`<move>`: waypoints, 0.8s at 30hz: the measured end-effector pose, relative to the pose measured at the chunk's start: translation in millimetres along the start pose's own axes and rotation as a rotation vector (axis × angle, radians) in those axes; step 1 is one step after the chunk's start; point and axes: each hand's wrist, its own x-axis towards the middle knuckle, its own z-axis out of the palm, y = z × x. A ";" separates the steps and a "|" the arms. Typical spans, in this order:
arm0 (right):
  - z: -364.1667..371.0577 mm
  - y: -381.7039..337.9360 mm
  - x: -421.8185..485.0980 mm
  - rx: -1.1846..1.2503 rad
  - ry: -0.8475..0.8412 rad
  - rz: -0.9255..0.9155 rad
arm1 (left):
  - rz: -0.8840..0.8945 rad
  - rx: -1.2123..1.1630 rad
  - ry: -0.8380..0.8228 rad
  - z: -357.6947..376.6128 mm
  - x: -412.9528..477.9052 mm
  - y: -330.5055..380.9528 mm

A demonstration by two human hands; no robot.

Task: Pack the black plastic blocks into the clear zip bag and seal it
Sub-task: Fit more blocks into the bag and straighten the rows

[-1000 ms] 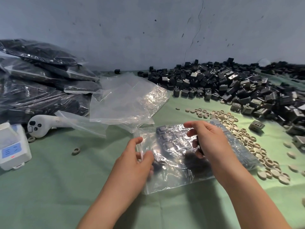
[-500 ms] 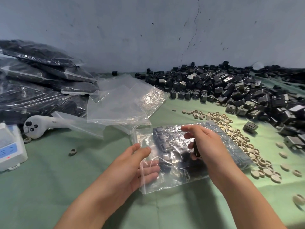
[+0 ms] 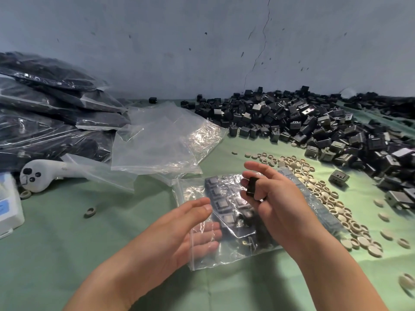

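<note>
Black stock in filled bags [image 3: 45, 104] is stacked far left, with a white controller [image 3: 45, 173] and spare clear bags [image 3: 161, 140] to their right. Centre, near: the clear zip bag [image 3: 233, 250] lies flat on the green cloth [image 3: 67, 254], part filled, rows of blocks showing through the film, mouth facing left, not sealed. At the mouth, the left hand [image 3: 179, 234] has straight fingers seen through the film. Inside or under, can't tell. Thumb is above, no pinch visible. Above the bag, the right hand [image 3: 280, 198] pinches one black block [image 3: 252, 187] between thumb and fingers. Beige caps [image 3: 325, 198] lie right of the bag, and the block pile [image 3: 314, 131] sits far right.

Step, my read: loading, mid-fill. Next: hold the mouth gaping, route the block left to it, slide it in beside the rows. Seal later.
</note>
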 end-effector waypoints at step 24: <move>17.2 11.5 -25.5 -0.486 -0.220 -0.389 | 0.431 0.266 0.511 -18.5 4.1 -0.3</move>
